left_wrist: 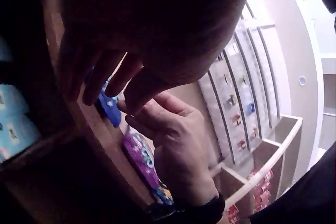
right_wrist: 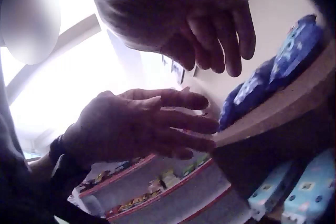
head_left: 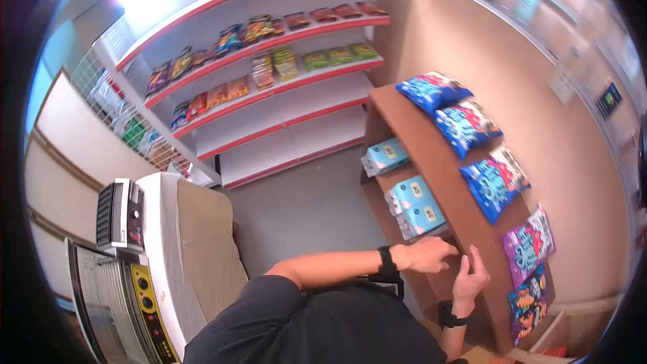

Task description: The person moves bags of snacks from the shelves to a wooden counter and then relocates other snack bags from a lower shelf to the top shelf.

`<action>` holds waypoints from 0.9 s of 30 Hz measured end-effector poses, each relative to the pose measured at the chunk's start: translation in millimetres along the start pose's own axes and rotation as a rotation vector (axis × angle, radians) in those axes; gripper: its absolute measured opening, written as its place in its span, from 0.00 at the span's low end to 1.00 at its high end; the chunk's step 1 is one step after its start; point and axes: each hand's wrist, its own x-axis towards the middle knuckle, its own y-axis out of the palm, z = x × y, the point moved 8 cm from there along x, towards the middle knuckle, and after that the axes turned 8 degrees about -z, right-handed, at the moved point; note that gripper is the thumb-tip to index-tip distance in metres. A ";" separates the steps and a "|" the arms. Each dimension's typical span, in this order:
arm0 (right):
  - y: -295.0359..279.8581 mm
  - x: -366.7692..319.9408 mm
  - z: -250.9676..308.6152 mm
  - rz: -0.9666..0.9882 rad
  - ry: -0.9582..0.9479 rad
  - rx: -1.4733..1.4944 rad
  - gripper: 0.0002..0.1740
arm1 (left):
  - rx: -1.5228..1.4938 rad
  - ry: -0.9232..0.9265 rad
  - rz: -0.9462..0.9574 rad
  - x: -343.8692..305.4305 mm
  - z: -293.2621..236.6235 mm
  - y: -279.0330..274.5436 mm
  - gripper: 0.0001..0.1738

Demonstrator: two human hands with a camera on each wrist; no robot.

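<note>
Brown shelf unit stands along the beige wall, directly in front of the person, nearest thing to both hands. Left hand at its front edge, near the light-blue cartons; fingers apart and loosely bent, nothing gripped. Right hand just beside the left, palm side turned partly toward it, fingers relaxed and slightly bent, also holding nothing. Whether the fingertips touch: cannot tell (they overlap in the left wrist view). Dark band on each wrist.

Cartons sit inside the unit, a pair close together and another carton farther along. Along the top, in a row: three blue-and-white snack bags, then a purple snack bag, then a dark blue bag with orange print at the near end.

Farther out, white display shelving with red edge strips, snack packets on its upper tiers. To the left, a cloth-covered table; by it a black-and-white appliance and a glass-fronted machine with yellow control panel
</note>
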 end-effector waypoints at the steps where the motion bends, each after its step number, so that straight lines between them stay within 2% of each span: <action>1: 51.5 -1.7 36.0 0.086 -0.072 0.041 0.17 | 0.027 -0.089 -0.062 -32.8 40.6 -37.5 0.29; 3: 113.8 -5.5 80.0 0.197 -0.154 0.087 0.15 | 0.067 -0.223 -0.152 -80.0 79.8 -91.1 0.29; 4: 144.5 -9.3 94.1 0.259 -0.136 0.117 0.16 | 0.079 -0.270 -0.214 -102.3 95.7 -113.7 0.29; 5: 168.7 -11.8 119.6 0.305 -0.183 0.138 0.16 | 0.058 -0.370 -0.215 -125.5 105.1 -138.3 0.29; 6: 191.7 -14.4 144.4 0.348 -0.228 0.159 0.16 | 0.053 -0.379 -0.231 -147.4 115.3 -154.2 0.29; 8: 233.0 -19.1 178.5 0.422 -0.265 0.189 0.18 | -0.018 -0.456 -0.416 -190.1 140.2 -193.3 0.28; 10: 271.1 -23.3 206.5 0.487 -0.298 0.217 0.19 | -0.069 -0.508 -0.493 -226.7 156.7 -220.4 0.28; 13: 330.2 -28.6 240.3 0.653 -0.334 0.238 0.27 | -0.141 -0.586 -0.632 -274.5 183.3 -257.2 0.27; 16: 388.3 -27.0 270.2 0.696 -0.417 0.284 0.29 | -0.165 -0.631 -0.753 -315.1 208.9 -286.3 0.27; 17: 408.3 -24.8 279.9 0.748 -0.417 0.262 0.32 | -0.210 -0.682 -0.809 -329.3 215.3 -298.6 0.27; 19: 446.1 -13.8 304.5 0.745 -0.452 0.274 0.34 | -0.259 -0.755 -0.887 -353.5 235.6 -323.7 0.27; 22: 515.3 8.8 335.8 0.748 -0.497 0.315 0.38 | -0.299 -0.775 -1.014 -379.4 266.5 -370.5 0.29; 24: 556.2 32.6 364.3 0.675 -0.566 0.319 0.41 | -0.267 -0.760 -1.064 -389.3 287.3 -406.7 0.30; 25: 586.2 44.5 371.2 0.739 -0.527 0.252 0.46 | -0.270 -0.758 -1.124 -394.8 296.1 -429.5 0.30; 27: 628.3 70.9 399.3 0.677 -0.542 0.294 0.47 | -0.268 -0.770 -1.220 -405.3 311.9 -475.5 0.30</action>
